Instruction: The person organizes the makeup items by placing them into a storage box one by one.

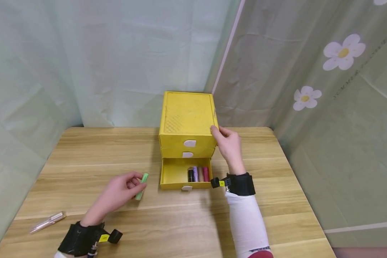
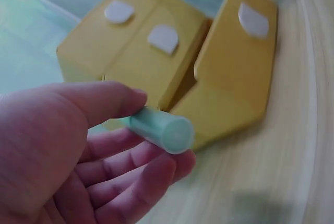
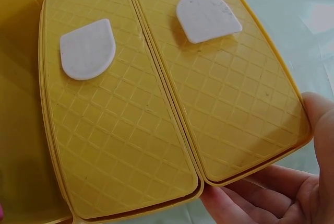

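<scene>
My left hand (image 1: 124, 188) pinches a small light green tube (image 2: 176, 133) between thumb and fingers, above the table left of the drawer box. A yellow drawer box (image 1: 190, 113) with white pull tabs stands at the back of the table. Its bottom drawer (image 1: 172, 186) is pulled out, while the upper two are closed. Inside that drawer, at the right side, several small tubes (image 1: 201, 174) in black, lilac, brownish and magenta lie side by side. My right hand (image 1: 228, 145) grips the box's upper right front corner, thumb on top and fingers along the side.
A clear pinkish tube-shaped item (image 1: 48, 222) lies on the wooden table (image 1: 180, 222) at the left, beyond my left wrist. Pale green curtains (image 1: 132, 61) hang behind the table and along both sides, with white flowers on the right one.
</scene>
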`<action>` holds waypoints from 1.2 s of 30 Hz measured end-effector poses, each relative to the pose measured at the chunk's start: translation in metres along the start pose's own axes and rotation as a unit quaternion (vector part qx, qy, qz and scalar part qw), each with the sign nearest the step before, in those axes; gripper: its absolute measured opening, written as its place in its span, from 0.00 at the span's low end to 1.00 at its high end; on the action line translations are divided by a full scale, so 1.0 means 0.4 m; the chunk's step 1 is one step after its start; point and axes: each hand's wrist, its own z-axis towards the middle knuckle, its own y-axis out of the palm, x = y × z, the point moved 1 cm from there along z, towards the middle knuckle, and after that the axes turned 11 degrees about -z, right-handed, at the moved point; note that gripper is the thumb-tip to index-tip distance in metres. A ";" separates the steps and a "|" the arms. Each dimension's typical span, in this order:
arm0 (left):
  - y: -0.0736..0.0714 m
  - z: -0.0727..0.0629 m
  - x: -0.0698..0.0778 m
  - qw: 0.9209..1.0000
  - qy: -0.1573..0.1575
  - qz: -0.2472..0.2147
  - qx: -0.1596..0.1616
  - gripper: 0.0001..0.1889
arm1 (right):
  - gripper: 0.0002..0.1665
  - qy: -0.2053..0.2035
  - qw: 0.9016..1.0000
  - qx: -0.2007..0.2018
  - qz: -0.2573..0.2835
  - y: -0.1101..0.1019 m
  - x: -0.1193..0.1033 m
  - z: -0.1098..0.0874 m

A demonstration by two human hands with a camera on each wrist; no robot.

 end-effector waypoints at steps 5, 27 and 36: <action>0.051 0.029 0.037 0.997 -0.005 -0.075 -0.009 0.18 | 0.34 -0.002 1.000 0.001 0.002 0.002 0.001 -0.002; 0.198 0.158 0.108 0.990 -0.035 -0.133 0.019 0.20 | 0.33 0.009 1.000 -0.003 0.001 0.004 0.019 -0.007; 0.231 0.194 0.114 0.992 -0.061 -0.105 0.022 0.16 | 0.33 0.010 1.000 -0.002 0.002 0.000 0.015 -0.008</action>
